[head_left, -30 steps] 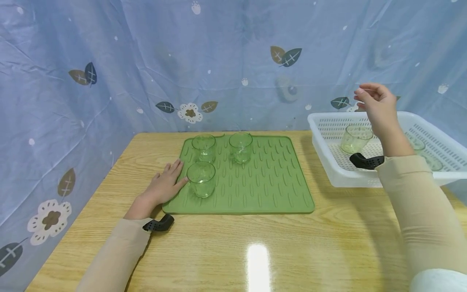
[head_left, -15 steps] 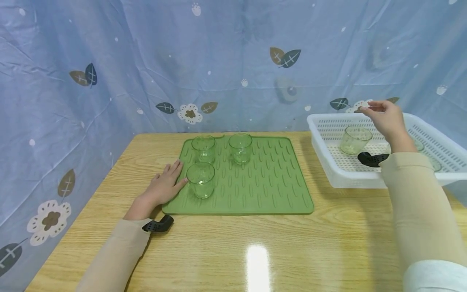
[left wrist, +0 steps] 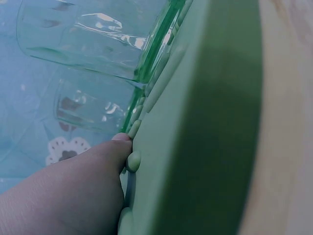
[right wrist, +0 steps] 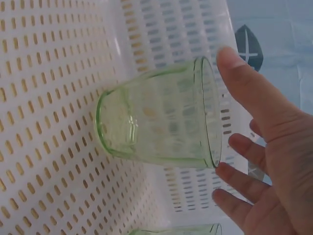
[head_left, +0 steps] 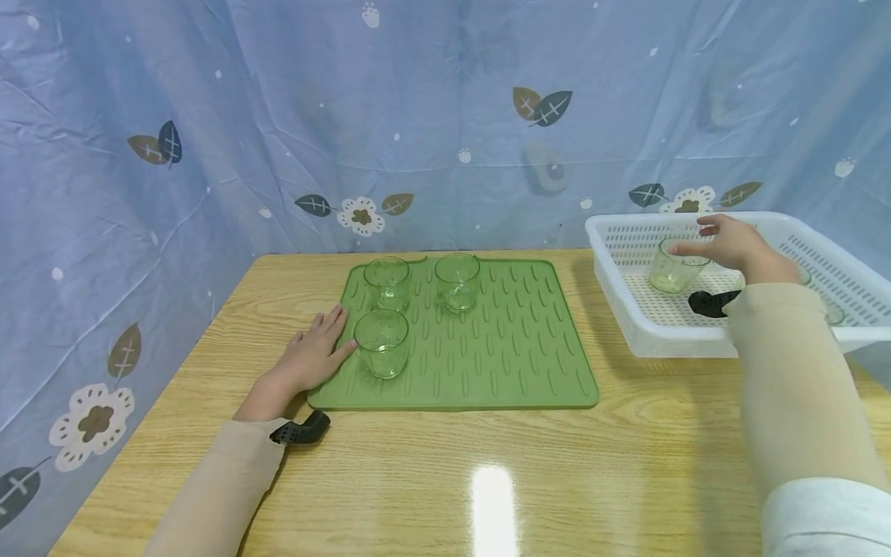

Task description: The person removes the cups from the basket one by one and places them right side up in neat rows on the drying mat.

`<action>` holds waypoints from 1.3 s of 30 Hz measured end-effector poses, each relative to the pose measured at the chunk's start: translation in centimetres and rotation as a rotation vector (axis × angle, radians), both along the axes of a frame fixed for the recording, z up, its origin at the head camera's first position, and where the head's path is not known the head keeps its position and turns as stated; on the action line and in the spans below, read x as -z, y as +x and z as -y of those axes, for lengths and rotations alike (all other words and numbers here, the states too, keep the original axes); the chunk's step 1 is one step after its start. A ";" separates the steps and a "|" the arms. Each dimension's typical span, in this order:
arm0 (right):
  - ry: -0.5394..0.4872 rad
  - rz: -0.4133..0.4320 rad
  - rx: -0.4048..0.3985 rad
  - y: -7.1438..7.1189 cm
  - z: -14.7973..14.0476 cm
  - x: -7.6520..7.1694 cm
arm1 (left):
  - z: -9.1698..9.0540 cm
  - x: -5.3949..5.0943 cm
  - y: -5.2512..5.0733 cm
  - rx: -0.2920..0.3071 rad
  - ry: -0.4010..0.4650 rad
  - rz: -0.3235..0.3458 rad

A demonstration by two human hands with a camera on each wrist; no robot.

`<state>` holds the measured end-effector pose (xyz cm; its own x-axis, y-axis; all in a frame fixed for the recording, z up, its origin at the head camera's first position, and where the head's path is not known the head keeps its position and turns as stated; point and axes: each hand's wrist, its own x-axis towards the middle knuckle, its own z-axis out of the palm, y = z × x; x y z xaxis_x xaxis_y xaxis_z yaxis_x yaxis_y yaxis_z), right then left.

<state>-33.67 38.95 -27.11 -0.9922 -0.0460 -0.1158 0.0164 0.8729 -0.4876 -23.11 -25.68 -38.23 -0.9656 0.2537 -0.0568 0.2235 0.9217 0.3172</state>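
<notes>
Both hands are spread, left hand [head_left: 311, 357] touching mat [head_left: 501, 333], right hand [head_left: 738, 246] beside glass [right wrist: 156, 117].

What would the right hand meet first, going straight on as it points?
Probably the nearest green glass in the white basket, just ahead of the right hand; the gap is unclear.

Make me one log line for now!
left hand: at edge of mat | right hand: open, by glass in basket | mat: three upright glasses

In my head view, a sleeve [head_left: 793, 387] hides part of the basket [head_left: 668, 339], cropped at right. My right wrist view cuts off a lower glass [right wrist: 177, 230]; my left blurs the worktop [left wrist: 283, 127].
</notes>
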 end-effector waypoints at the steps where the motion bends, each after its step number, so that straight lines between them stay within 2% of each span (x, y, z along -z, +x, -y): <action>1: 0.015 0.018 -0.011 -0.1 -0.2 0.1 | 0.0 0.0 0.0 0.001 -0.001 0.000; 7: 0.063 0.089 -0.091 -0.2 -0.9 0.8 | 0.0 0.0 0.0 0.000 -0.002 0.003; 14: 0.072 0.140 -0.135 -0.5 -1.2 1.2 | 0.0 0.0 0.0 -0.001 0.000 0.004; 26: 0.038 0.138 -0.142 -0.4 -1.0 1.3 | 0.0 -0.1 0.1 0.000 0.000 0.003; 39: -0.089 0.126 -0.118 -0.1 -0.5 0.4 | 0.0 0.0 0.0 -0.006 -0.002 0.008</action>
<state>-33.72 39.48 -27.51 -0.9572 -0.1766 -0.2295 -0.0172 0.8259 -0.5636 -23.10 -25.64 -38.23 -0.9667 0.2473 -0.0653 0.2149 0.9238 0.3169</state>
